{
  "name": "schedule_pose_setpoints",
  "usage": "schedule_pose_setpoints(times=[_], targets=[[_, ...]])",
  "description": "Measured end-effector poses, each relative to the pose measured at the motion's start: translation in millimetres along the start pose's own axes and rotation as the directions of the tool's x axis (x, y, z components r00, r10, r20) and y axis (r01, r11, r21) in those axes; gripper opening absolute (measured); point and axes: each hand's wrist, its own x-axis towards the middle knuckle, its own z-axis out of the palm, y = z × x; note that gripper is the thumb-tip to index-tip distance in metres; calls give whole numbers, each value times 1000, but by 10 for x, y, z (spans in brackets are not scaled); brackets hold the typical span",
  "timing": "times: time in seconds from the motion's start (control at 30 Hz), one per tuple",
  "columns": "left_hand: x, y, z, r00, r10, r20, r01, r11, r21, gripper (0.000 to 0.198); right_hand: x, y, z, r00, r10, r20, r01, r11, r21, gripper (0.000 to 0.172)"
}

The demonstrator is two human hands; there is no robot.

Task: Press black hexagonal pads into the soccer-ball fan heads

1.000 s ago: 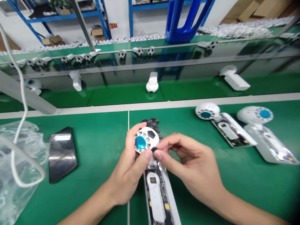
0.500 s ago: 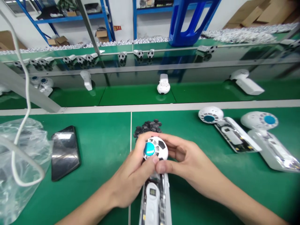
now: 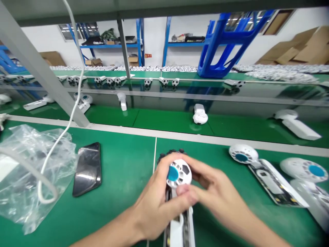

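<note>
A handheld fan (image 3: 185, 173) with a white and black football-patterned head and a blue round centre is between my hands. Its open handle, with inner parts showing, runs toward me and is partly covered by my hands. My left hand (image 3: 154, 206) closes around the left side of the head, its thumb stretched across the handle's top. From the right, my right hand (image 3: 216, 192) grips the head, fingers behind it and thumb tip at its lower rim, against the left thumb. Just beyond the head lie small black pieces (image 3: 181, 151), mostly hidden.
A black phone (image 3: 88, 171) and a clear plastic bag (image 3: 33, 168) lie left, a white cable (image 3: 74, 106) hanging above. Two fans, one with an open handle (image 3: 275, 181), rest at right. Beyond the pale rail, more fans (image 3: 199, 115) sit on a green belt. A blue stool (image 3: 216, 70) stands behind.
The view has tilted up and swung left, so the scene sits lower and further right. My left thumb has slid right across the top of the handle; both hands still grip the fan.
</note>
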Motion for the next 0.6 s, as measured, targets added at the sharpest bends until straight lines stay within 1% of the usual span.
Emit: schedule_pose_setpoints(times=[0.03,0.07,0.1,0.13,0.17,0.2,0.23,0.27,0.3,0.37,0.4,0.47,0.53,0.6], targets=[[21,-18,-26,995,55,-86,-54,999,8,65,159,-77,-62,998,-56,23,57,997,-53,56],[45,-36,-60,976,106,-192,-104,994,19,68,355,-173,-139,990,-135,41,139,980,-142,57],[70,-56,-99,939,157,-305,-149,988,47,68,583,-282,-227,970,-241,29,240,936,-259,58],[95,-75,-141,888,214,-406,-184,976,112,65,836,-395,-319,939,-345,6,319,861,-395,61],[119,-93,-182,833,282,-476,-205,957,207,59,1103,-503,-408,907,-422,15,353,739,-573,66],[140,-111,-216,785,354,-508,-214,925,313,51,1376,-594,-483,883,-465,57,349,572,-742,67],[159,-129,-240,758,420,-500,-219,885,411,42,1643,-659,-535,884,-461,73,329,505,-798,66],[173,-146,-252,751,473,-462,-229,841,490,33,1899,-694,-556,897,-433,91,309,465,-830,62],[184,-161,-253,757,512,-407,-247,800,547,27,2136,-696,-540,916,-387,109,282,426,-860,55],[195,-187,-229,773,570,-279,-311,724,616,18,2555,-622,-392,960,-237,146,229,375,-898,39],[197,-198,-211,771,603,-206,-351,672,652,15,2737,-562,-264,976,-158,150,199,362,-911,35],[196,-213,-181,743,666,-65,-432,551,714,14,3057,-444,68,989,-45,138,145,349,-926,36],[195,-220,-170,699,715,32,-486,441,754,17,3314,-367,435,994,1,107,100,348,-932,39],[196,-220,-181,662,747,68,-501,373,781,19,3494,-333,761,994,16,111,97,378,-921,41]])
